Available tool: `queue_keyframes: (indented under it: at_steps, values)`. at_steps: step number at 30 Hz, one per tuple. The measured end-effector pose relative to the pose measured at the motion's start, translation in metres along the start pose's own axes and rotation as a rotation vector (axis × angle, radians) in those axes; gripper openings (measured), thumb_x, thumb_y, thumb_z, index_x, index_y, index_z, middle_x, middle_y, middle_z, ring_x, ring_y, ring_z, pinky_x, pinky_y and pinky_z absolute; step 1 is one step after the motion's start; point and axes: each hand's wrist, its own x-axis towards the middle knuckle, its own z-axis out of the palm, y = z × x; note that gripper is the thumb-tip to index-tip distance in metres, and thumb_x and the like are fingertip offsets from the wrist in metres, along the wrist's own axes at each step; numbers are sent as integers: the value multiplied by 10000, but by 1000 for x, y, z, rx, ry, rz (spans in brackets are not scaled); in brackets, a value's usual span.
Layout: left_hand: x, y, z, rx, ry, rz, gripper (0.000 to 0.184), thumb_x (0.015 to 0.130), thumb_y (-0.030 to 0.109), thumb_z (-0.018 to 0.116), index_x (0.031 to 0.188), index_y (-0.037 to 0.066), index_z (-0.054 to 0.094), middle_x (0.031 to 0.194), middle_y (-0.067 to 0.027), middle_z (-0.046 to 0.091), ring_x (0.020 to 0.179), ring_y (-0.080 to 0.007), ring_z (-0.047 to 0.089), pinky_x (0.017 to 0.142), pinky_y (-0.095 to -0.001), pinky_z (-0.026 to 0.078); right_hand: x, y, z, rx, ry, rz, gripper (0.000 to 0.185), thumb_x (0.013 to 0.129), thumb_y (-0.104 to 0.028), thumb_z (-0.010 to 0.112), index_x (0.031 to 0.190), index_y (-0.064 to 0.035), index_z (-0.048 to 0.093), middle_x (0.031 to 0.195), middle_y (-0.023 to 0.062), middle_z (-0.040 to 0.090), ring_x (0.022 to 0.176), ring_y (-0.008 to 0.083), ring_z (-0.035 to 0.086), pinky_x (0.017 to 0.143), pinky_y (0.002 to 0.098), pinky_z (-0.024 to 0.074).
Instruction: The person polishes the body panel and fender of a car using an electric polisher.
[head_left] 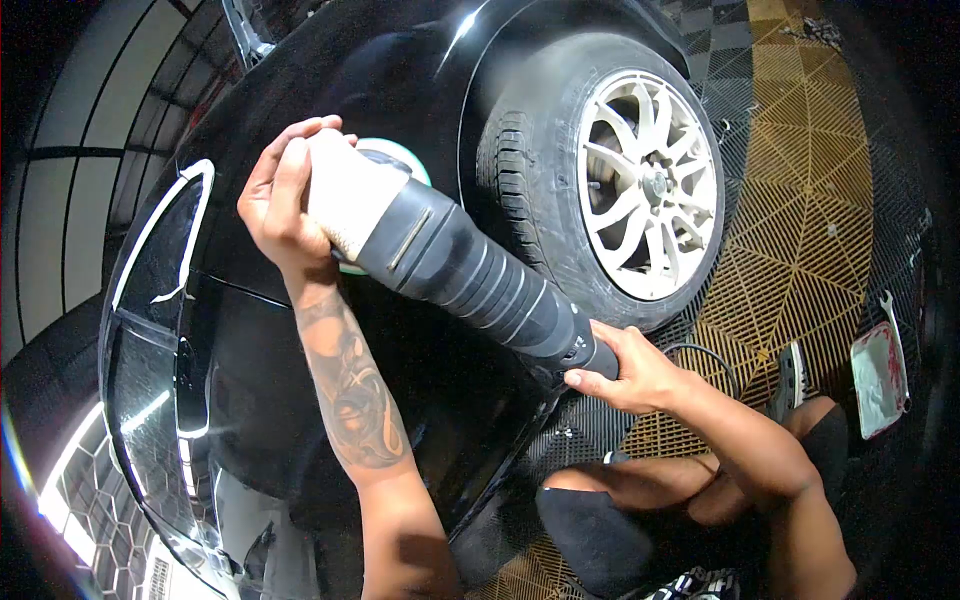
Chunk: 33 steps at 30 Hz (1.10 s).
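Note:
A car polisher [480,270] with a black ribbed body lies slantwise across the view, its head against the glossy black car panel [250,370]. My left hand [285,205] is closed around the pale cover [355,190] on the polisher's head, fingers curled over its far side. Part of a round pad with a pale green edge [412,160] shows behind the head; the rest is hidden. At the tail end, my right hand [635,370] grips the polisher's body, thumb on the near side. White tape [205,185] edges the lamp [150,260] left of my left hand.
The wheel [655,180] with white spokes stands just right of the polisher. Grey and yellow grid tiles [800,230] cover the floor. A wrench [892,320] lies by a red-smeared pale flat object [875,380]. A dark cable [715,350] curves behind my right hand.

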Motion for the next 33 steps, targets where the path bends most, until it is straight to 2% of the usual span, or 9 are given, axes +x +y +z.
queue_keyframes:
  at_steps: [11, 13, 14, 17, 22, 25, 26, 31, 33]
  values:
    - [35, -15, 34, 46, -140, 40, 310, 907, 145, 587, 1057, -110, 680, 1006, -188, 726, 849, -250, 723, 798, -338, 584, 7, 6, -14, 11, 67, 18, 454, 863, -387, 724, 1075, 0, 618, 876, 168, 702, 795, 268, 693, 754, 385, 528]
    - [71, -36, 51, 819, -279, 863, 244, 874, 148, 639, 990, -45, 734, 993, -138, 743, 827, -194, 722, 769, -298, 579, 13, 14, -25, 5, 209, -140, 451, 849, -351, 753, 1100, 1, 623, 928, 120, 717, 816, 241, 680, 780, 381, 530]
    - [84, -51, 67, 610, -257, 648, 208, 858, 149, 658, 961, -5, 753, 963, -120, 749, 815, -165, 718, 755, -280, 574, 15, 7, -39, 85, 124, 79, 397, 832, -304, 775, 1050, -13, 616, 857, 75, 677, 743, 191, 641, 710, 347, 526]
    - [123, -79, 99, 886, -241, 1003, 224, 770, 138, 730, 988, 111, 769, 982, -74, 753, 896, -224, 734, 786, -319, 589, 25, -9, -71, 183, 60, 436, 294, 813, -213, 790, 954, -47, 592, 704, 14, 581, 551, 94, 539, 506, 272, 464]
    - [111, -50, 105, 203, -74, 111, 206, 844, 159, 656, 862, -25, 746, 732, -75, 717, 663, -122, 649, 596, -251, 501, 32, 2, -62, 199, 134, 256, 252, 811, -168, 756, 943, -42, 584, 675, 4, 568, 495, 100, 519, 466, 275, 437]
    - [118, -63, 59, 751, -177, 773, 162, 827, 129, 711, 972, 77, 761, 970, -92, 751, 857, -229, 738, 768, -321, 597, 31, -31, -49, 145, 46, 313, 287, 811, -164, 747, 1005, -27, 587, 680, -5, 565, 558, 86, 519, 509, 276, 441]
    - [110, -62, 56, 370, -155, 398, 166, 820, 95, 708, 974, 53, 755, 978, -120, 747, 855, -230, 739, 763, -320, 600, 29, -32, -44, 155, 46, 249, 320, 810, -157, 739, 1055, -16, 589, 683, -1, 579, 553, 93, 525, 512, 277, 445]
    - [70, -24, 7, 775, -210, 702, 159, 850, 54, 671, 986, -1, 732, 977, -174, 726, 859, -255, 734, 772, -341, 606, 25, -37, -19, 128, -41, 143, 367, 801, -167, 733, 1108, 10, 635, 909, 116, 698, 799, 147, 629, 778, 326, 522]
    - [54, -4, -10, 343, -174, 135, 206, 891, -3, 562, 1052, -56, 679, 1029, -206, 694, 879, -270, 726, 797, -355, 606, 25, -34, -3, 57, -89, 96, 408, 792, -193, 739, 1128, 12, 630, 916, 148, 703, 826, 166, 646, 813, 341, 526]
